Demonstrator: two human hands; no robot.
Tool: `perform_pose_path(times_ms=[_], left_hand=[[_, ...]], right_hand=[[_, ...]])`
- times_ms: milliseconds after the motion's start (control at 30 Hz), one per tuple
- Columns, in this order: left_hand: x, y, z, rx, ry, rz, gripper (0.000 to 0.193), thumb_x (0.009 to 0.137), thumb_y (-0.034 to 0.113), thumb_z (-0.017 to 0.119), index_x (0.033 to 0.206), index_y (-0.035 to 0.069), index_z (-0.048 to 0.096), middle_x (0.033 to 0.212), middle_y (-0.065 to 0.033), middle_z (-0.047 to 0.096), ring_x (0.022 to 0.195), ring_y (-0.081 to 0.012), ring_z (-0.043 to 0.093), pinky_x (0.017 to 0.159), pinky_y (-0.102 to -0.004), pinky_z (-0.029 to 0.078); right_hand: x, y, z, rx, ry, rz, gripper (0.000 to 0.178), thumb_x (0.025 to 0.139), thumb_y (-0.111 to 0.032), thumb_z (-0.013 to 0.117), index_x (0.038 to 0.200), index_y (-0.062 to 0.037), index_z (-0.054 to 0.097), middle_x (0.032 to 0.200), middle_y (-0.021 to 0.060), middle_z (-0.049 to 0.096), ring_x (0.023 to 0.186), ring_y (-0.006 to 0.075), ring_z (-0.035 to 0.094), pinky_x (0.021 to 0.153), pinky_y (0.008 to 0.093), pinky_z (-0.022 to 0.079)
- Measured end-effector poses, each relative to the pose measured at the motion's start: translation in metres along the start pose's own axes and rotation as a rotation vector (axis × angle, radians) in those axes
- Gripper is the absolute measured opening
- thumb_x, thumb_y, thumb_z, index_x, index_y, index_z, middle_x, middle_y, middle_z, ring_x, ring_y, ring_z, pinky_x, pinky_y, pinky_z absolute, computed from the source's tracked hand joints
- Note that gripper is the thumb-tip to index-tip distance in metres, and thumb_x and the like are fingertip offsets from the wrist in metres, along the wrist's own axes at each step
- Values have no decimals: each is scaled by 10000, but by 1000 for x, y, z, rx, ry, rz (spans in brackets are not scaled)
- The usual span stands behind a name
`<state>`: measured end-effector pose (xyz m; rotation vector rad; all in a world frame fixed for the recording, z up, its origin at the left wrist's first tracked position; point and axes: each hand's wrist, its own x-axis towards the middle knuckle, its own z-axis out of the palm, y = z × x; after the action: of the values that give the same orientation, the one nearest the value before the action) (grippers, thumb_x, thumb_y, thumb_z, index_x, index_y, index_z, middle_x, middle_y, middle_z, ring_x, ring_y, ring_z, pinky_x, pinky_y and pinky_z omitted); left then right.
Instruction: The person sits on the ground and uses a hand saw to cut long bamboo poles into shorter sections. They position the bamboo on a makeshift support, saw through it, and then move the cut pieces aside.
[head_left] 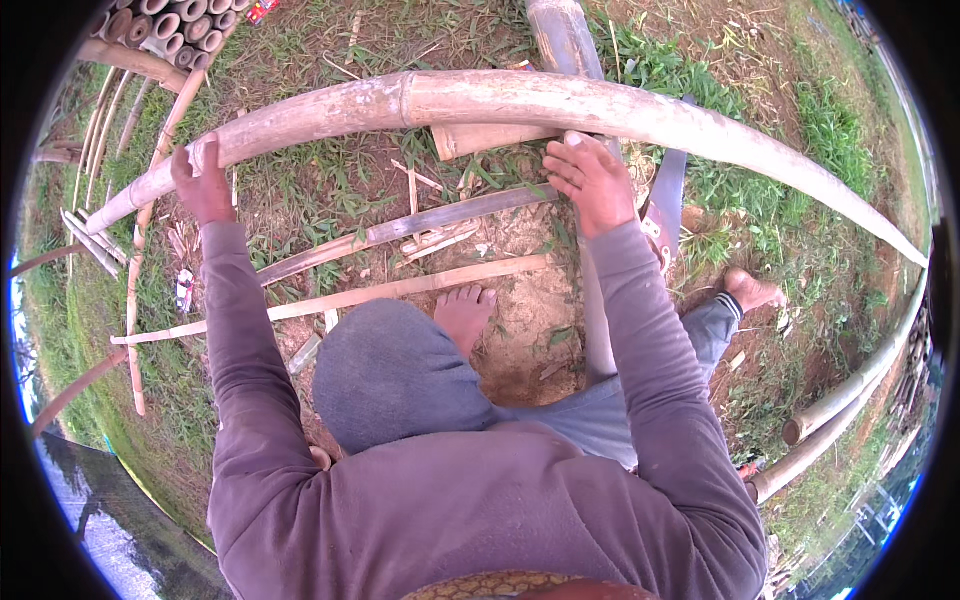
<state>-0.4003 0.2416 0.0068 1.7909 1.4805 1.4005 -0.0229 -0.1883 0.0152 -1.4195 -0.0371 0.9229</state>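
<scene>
A long, thick, pale bamboo pole (pixel 500 98) spans the view in front of me, bowed by the lens. Toward its left end, my left hand (pixel 205 185) grips the near side, thumb and fingers spread apart along the pole. My right hand (pixel 592 182) is at the near edge right of the middle, palm turned inward and fingers loosely apart, holding nothing. Below the pole lies a short split bamboo piece (pixel 480 140). A darker bamboo post (pixel 563 40) runs crosswise beneath it. Beside my right wrist is a bladed tool (pixel 668 195), partly hidden by the pole.
Split bamboo strips (pixel 400 228) and a long pale slat (pixel 400 290) lie near my bare foot (pixel 465 318). Cut bamboo tubes (pixel 185 25) are stacked at far left. More poles (pixel 825 410) rest at right. Grass, soil and shavings cover the ground.
</scene>
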Motion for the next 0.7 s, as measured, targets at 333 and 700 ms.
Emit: perform_pose_path(times_ms=[333, 700], left_hand=[[-145, 147, 121, 546, -879, 739, 1012, 823, 556, 867, 1638, 186, 396, 1648, -166, 436, 1573, -375, 340, 1302, -636, 206], [-275, 54, 23, 449, -1274, 593, 530, 913, 386, 739, 1368, 149, 605, 1266, -123, 647, 1204, -352, 644, 1050, -519, 479]], right_hand=[[-98, 124, -146, -1225, 475, -468, 836, 822, -319, 876, 1508, -18, 503, 1424, 237, 600, 1375, 435, 528, 1171, 555, 406], [-151, 152, -132, -1502, 102, -910, 576, 962, -372, 710, 1422, -47, 586, 1464, 182, 576, 1377, 421, 519, 1173, 618, 381]])
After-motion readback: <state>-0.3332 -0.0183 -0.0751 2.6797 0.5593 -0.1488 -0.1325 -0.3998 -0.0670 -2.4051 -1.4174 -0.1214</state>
